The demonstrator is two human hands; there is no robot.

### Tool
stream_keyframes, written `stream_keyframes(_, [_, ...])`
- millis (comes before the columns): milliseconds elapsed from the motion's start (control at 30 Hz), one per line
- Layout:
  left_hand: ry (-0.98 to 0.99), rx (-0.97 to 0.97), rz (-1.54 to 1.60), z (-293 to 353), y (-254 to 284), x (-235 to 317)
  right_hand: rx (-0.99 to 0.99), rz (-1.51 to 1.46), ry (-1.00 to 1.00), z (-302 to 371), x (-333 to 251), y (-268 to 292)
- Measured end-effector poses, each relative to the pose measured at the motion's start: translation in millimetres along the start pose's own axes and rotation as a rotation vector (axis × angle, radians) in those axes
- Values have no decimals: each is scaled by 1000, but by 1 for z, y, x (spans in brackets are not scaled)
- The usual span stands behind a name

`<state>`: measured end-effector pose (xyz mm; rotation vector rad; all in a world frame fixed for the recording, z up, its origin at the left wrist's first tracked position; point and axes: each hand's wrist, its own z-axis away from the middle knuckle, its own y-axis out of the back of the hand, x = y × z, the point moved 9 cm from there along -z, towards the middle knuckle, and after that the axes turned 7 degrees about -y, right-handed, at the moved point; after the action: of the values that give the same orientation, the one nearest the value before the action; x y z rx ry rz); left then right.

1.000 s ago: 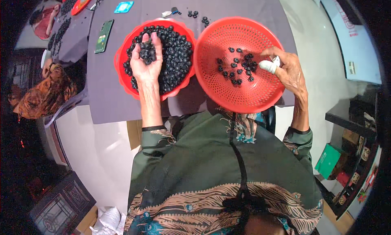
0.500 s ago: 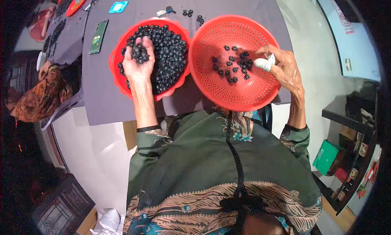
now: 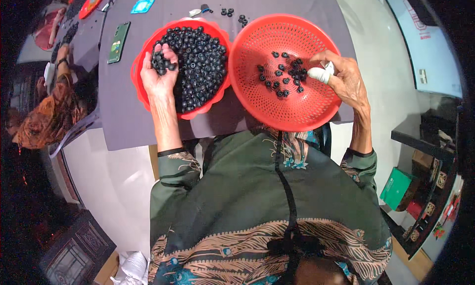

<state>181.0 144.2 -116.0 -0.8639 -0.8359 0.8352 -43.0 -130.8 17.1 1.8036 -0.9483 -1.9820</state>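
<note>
In my left hand (image 3: 161, 77), cupped palm up, lies a small heap of round black pieces (image 3: 162, 62) with holes, like beads or grommets. It hangs over the left side of a scalloped red bowl (image 3: 221, 99) full of more such pieces (image 3: 203, 62). My right hand (image 3: 344, 77) bends over the right rim of a red colander (image 3: 267, 109). Its thumb, wrapped in white, and its curled forefinger come together inside the colander, and what they hold, if anything, is hidden. Several loose black pieces (image 3: 279, 80) lie on the colander's bottom, most closely grouped beside my right fingertips.
A dark grey cloth covers the table (image 3: 126, 122). On it are a green phone (image 3: 118, 43), a blue packet (image 3: 142, 6) and stray black pieces (image 3: 227, 12). At the left, another person's arm (image 3: 63, 67) reaches over the table. A dark shelf (image 3: 420, 141) stands at right.
My left hand has shifted slightly left and up over the bowl, still holding its heap. My right hand stays at the colander. The other person's arm has reached farther over the table.
</note>
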Motion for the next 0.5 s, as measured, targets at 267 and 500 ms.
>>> stream_keyframes(267, [82,-131,110,-3,-15,-5,-29,56,26,-4,-5,-3])
stream_keyframes(500, [163,-218,158,24,-55,-48,-16,-1,125,-13,-32,-4])
